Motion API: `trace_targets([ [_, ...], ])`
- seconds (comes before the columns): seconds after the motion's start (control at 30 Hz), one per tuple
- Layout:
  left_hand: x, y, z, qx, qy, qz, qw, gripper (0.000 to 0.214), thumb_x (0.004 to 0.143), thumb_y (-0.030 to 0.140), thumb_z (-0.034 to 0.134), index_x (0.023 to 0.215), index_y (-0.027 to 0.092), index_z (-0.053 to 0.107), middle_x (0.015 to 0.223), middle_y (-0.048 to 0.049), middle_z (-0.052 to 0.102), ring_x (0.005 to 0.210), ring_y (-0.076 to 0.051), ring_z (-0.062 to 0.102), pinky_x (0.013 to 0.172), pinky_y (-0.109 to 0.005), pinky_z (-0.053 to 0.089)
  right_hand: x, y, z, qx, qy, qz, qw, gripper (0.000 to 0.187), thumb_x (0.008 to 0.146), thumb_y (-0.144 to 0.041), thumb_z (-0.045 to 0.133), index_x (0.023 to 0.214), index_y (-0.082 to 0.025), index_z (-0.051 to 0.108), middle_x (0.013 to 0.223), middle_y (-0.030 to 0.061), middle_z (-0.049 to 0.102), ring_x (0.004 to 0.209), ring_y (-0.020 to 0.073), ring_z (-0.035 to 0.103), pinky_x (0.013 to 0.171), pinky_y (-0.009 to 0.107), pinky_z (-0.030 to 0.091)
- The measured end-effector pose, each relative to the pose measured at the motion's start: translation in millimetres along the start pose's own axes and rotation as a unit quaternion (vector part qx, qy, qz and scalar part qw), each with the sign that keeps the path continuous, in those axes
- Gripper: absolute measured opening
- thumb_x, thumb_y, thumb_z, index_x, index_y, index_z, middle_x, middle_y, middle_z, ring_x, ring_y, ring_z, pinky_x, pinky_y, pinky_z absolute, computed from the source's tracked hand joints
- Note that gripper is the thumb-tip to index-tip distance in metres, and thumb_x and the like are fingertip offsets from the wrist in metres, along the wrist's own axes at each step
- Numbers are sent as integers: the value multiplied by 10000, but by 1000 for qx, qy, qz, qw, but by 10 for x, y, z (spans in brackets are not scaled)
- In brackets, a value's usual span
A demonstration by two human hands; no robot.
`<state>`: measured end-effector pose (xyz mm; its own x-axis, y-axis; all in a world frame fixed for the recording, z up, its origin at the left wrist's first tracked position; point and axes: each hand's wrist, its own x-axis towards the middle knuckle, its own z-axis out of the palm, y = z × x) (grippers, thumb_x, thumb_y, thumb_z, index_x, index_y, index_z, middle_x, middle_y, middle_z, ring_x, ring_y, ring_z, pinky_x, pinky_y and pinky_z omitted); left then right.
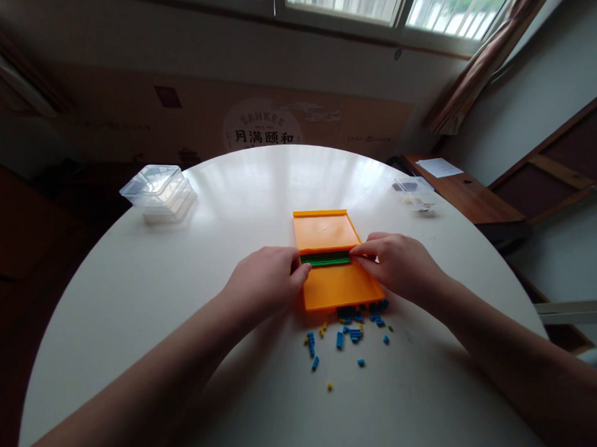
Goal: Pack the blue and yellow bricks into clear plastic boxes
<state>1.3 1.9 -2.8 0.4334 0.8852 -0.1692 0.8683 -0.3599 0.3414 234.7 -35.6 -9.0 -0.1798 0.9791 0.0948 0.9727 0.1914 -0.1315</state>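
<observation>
An orange hinged case [339, 288] lies unfolded on the white table, its two flat halves joined across the middle. Along the joint runs a narrow green studded strip [325, 259], which looks like a building-block plate. My left hand [268, 275] is closed on the strip's left end, thumb in front and fingers behind. At the opposite end, the thumb and fingertips of my right hand [393, 262] pinch the strip near the case's right edge. Small blue bricks [355, 334] and a few yellow pieces lie scattered in front of the case, some close against its near edge.
Stacked clear plastic boxes [164, 194] stand at the table's far left. Another clear container [414, 192] with small contents sits at the far right. Beyond the round table's [134, 339] right edge is a brown wooden desk [454, 192] with white papers [439, 167].
</observation>
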Motion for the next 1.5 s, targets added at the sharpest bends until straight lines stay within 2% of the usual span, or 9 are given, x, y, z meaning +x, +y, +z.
trace_targets([
  [0.23, 4, 22, -30, -4, -4, -4, 1000, 307, 833, 480, 462, 758, 247, 647, 808, -21, 688, 693, -210, 598, 499, -288, 360, -15, -15, -38, 10, 1, 0, 1000, 243, 904, -363, 501, 989, -303, 720, 896, -25, 663, 703, 70, 563, 575, 187, 324],
  [0.43, 15, 21, -31, -6, -9, -6, 1000, 317, 838, 488, 452, 755, 249, 643, 795, -20, 685, 679, -206, 594, 492, -283, 366, -114, 92, -259, 36, 22, 1, 999, 236, 891, -358, 533, 1013, -285, 722, 881, -12, 669, 641, 58, 535, 567, 180, 350],
  [0.57, 10, 20, -31, -10, -9, -8, 1000, 326, 839, 498, 448, 760, 249, 643, 787, -18, 681, 671, -200, 589, 497, -280, 374, -168, 124, -339, 58, 13, -22, 998, 215, 881, -330, 555, 992, -271, 729, 857, -17, 665, 650, 49, 548, 593, 174, 379],
  [0.77, 11, 32, -47, -12, -17, -18, 1000, 341, 837, 509, 447, 764, 245, 651, 787, -23, 685, 675, -203, 597, 500, -278, 380, -113, 54, -159, 52, -11, -26, 998, 264, 922, -341, 490, 1054, -312, 717, 950, -22, 652, 720, 51, 567, 613, 171, 386],
  [0.9, 19, 22, -45, -23, -13, -11, 1000, 349, 837, 512, 450, 786, 241, 664, 801, -34, 690, 679, -201, 603, 497, -274, 377, -56, 52, -62, 33, -8, -17, 999, 280, 927, -358, 477, 1085, -327, 706, 939, -13, 642, 715, 61, 557, 605, 180, 371],
  [1.5, 16, 12, -35, -6, -11, -6, 1000, 349, 839, 510, 437, 731, 239, 629, 782, -29, 686, 672, -205, 591, 501, -278, 351, -37, 34, -14, 13, -16, -11, 1000, 288, 932, -369, 458, 1014, -297, 725, 931, -6, 642, 742, 68, 563, 617, 190, 345],
])
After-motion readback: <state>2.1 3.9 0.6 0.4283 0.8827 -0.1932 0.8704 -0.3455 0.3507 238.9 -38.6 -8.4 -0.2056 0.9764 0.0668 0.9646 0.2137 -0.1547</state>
